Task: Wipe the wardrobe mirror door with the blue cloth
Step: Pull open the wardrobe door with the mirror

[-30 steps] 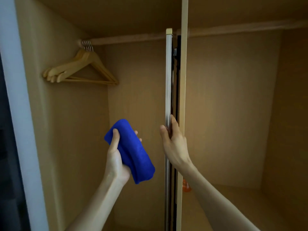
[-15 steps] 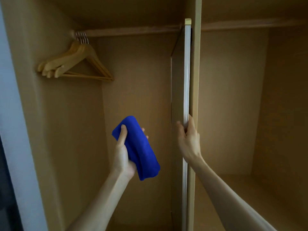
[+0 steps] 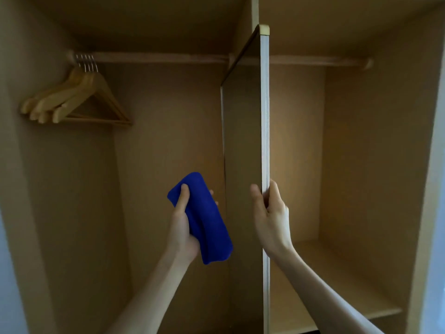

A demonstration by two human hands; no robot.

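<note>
Our right hand point(image 3: 271, 218) is gripping the pale front edge of the wardrobe mirror door point(image 3: 243, 189), thumb on the near face and fingers wrapped round the far side. We are seeing the door almost edge-on, its long axis running straight up from 6 to 12 o'clock, a narrow brown face turned toward us. We cannot tell from here which face carries the mirror. Our left hand point(image 3: 184, 227) is clutching the blue cloth point(image 3: 204, 222), folded into a thick pad, tilted from 11 down to 5 o'clock. The door is lying at 3 o'clock from the cloth, just beside it but apart. We judge the left hand is the nearer one for wiping. Wooden hangers point(image 3: 74, 100) are hanging on the rail point(image 3: 156, 57) at 10 o'clock, well apart. Nothing is standing between cloth and door.
</note>
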